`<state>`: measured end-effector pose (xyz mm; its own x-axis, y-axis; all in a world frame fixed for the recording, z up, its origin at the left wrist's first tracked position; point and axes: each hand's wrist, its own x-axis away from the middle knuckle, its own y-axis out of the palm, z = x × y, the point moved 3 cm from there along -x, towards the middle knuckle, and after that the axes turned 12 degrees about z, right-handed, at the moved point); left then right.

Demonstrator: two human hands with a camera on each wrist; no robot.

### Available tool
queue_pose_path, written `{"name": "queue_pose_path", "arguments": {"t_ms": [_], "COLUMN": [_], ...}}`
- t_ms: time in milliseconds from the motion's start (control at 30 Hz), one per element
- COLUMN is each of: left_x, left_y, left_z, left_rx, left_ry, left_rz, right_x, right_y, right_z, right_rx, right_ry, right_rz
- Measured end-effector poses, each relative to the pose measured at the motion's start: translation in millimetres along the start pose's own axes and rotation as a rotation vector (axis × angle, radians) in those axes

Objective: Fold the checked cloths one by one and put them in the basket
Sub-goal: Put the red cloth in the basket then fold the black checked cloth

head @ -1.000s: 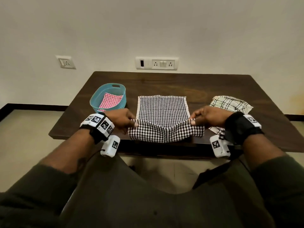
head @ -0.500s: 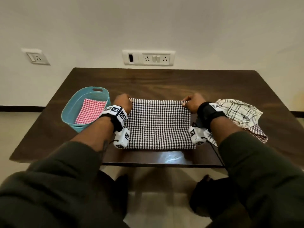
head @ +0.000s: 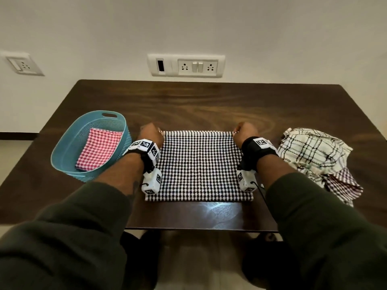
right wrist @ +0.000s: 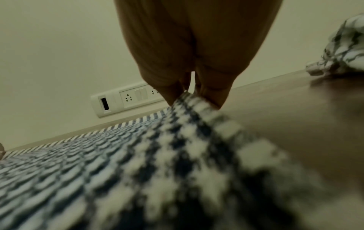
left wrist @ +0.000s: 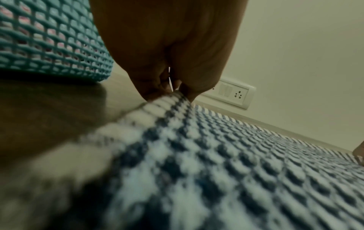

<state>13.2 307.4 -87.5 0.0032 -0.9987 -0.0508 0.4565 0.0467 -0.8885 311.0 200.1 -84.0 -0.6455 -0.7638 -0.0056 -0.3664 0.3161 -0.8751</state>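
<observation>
A black-and-white checked cloth (head: pixel 200 166) lies flat in the middle of the table, folded in half away from me. My left hand (head: pixel 151 132) pinches its far left corner (left wrist: pixel 173 96). My right hand (head: pixel 244 131) pinches its far right corner (right wrist: pixel 187 96). Both wrists rest low over the cloth's side edges. The teal mesh basket (head: pixel 69 143) stands just left of my left hand, with a folded red-and-white checked cloth (head: pixel 99 148) lying in it. The basket's wall (left wrist: pixel 49 46) fills the upper left of the left wrist view.
A crumpled pile of cream plaid cloth (head: pixel 312 153) over a maroon checked one (head: pixel 343 184) lies on the dark wooden table (head: pixel 199 105) right of my right hand. A wall with a socket panel (head: pixel 186 64) runs behind the table's far edge.
Both hands carried the cloth's near edge away from me and laid it onto the far edge, folding the cloth in half. My head has leaned in over the table.
</observation>
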Motion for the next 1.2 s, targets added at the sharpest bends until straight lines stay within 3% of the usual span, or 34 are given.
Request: {"name": "queue_pose_path", "arguments": {"t_ms": [467, 567, 633, 700, 767, 900, 1067, 1133, 1200], "left_x": [6, 23, 39, 59, 75, 74, 61, 61, 67], "left_y": [-13, -22, -17, 1, 22, 36, 25, 21, 17], "left_z": [22, 43, 62, 77, 77, 37, 0, 3, 20], "left_rx": [-0.245, -0.252, -0.26, -0.242, -0.301, -0.394, -0.438, -0.459, -0.477], "left_ry": [0.068, 0.219, 0.448, 0.673, 0.749, 0.602, 0.502, 0.47, 0.509], "left_rz": [-0.104, 0.053, 0.133, -0.004, -0.175, -0.257, -0.253, -0.253, -0.259], "right_x": [-1, 11, 30, 55, 77, 78, 64, 68, 80], "right_y": [-7, -17, -12, 9, 35, 43, 21, 18, 19], "right_z": [-1, -19, -41, -59, -63, -38, 1, 0, -16], "right_rx": [0.063, 0.234, 0.236, 0.211, 0.275, 0.436, 0.493, 0.528, 0.539], "right_ry": [-0.007, -0.161, -0.294, -0.411, -0.439, -0.367, -0.259, -0.203, -0.239], "right_rz": [-0.025, 0.078, 0.123, -0.027, -0.256, -0.401, -0.339, -0.326, -0.278]}}
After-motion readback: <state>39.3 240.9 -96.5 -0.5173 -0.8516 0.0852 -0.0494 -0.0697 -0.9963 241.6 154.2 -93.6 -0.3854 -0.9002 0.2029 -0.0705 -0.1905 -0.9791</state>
